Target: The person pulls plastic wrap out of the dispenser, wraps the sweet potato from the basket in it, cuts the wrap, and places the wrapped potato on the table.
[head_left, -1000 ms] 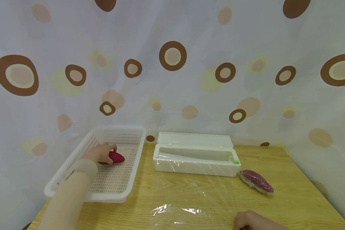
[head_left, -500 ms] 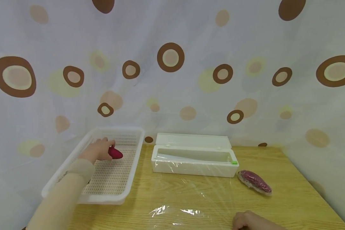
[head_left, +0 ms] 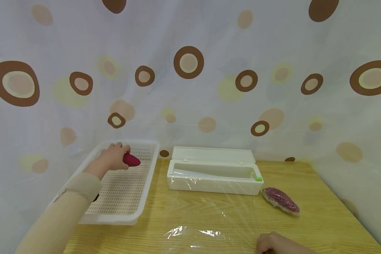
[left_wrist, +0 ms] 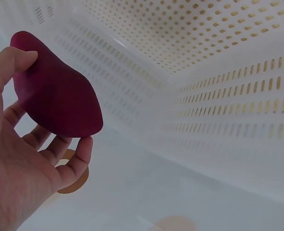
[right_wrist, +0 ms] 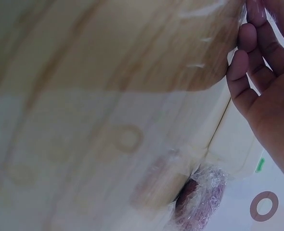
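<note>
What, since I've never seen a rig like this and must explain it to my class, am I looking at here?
No machine here: just a person's two bare hands. The wide picture comes from a camera worn on the head; the two close-ups come from one on each wrist. On the wood-grain table are a white perforated basket, an open cling film dispenser and, by its look, a wrapped sweet potato. The left hand holds an unwrapped sweet potato over the basket. Clear film runs from the dispenser toward the right hand, whose fingers pinch its edge.
</note>
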Demonstrator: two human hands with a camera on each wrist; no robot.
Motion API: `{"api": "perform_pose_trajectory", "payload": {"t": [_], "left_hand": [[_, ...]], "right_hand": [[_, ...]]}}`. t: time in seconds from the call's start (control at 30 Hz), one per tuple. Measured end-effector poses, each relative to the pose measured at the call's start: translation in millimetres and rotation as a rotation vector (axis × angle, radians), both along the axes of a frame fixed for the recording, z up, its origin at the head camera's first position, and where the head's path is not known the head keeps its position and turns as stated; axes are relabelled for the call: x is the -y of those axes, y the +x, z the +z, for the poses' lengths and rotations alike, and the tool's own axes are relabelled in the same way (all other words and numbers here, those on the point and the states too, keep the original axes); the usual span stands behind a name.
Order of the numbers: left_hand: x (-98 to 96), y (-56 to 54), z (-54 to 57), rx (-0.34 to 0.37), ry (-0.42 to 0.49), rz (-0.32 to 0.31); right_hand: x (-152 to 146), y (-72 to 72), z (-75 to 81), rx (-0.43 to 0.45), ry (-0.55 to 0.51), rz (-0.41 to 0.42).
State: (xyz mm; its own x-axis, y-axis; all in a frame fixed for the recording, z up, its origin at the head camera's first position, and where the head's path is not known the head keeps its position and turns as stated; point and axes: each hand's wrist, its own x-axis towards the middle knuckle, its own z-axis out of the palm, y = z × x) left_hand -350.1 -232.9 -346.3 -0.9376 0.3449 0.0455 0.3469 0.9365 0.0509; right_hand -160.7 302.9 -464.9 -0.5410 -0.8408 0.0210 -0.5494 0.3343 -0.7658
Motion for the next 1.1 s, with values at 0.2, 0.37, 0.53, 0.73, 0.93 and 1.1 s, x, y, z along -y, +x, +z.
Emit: {"api": "perform_pose_trajectory", "payload": {"t": [0.2,0.37,0.53,0.73,0.93,1.1], "left_hand": [[-8.6,8.6,12.6,-0.008,0.062,0.004],[-15.8,14.7,21.9,-0.062,0.102,0.006],[-26.3,25.4,32.6,-0.126,0.139,0.004],[-44.8,44.2,38.4,-0.16,0.183,-0.044],[-59.4,59.5,40.9,-0.218,0.201,-0.069],[-69.0,70.6,42.4,-0.255,0.269,-0.087]], "right_hand": [[0.4,0.7,1.3,0.015,0.003,-0.004],[0.7,-0.1,2.9,0.05,0.006,-0.005],[0.6,-1.3,2.8,0.049,0.013,-0.001],[1.8,-1.6,3.1,-0.024,0.03,0.009],[2.5,0.7,4.8,-0.013,0.053,-0.021],[1.7,1.2,4.3,0.003,0.044,-0.028]]}}
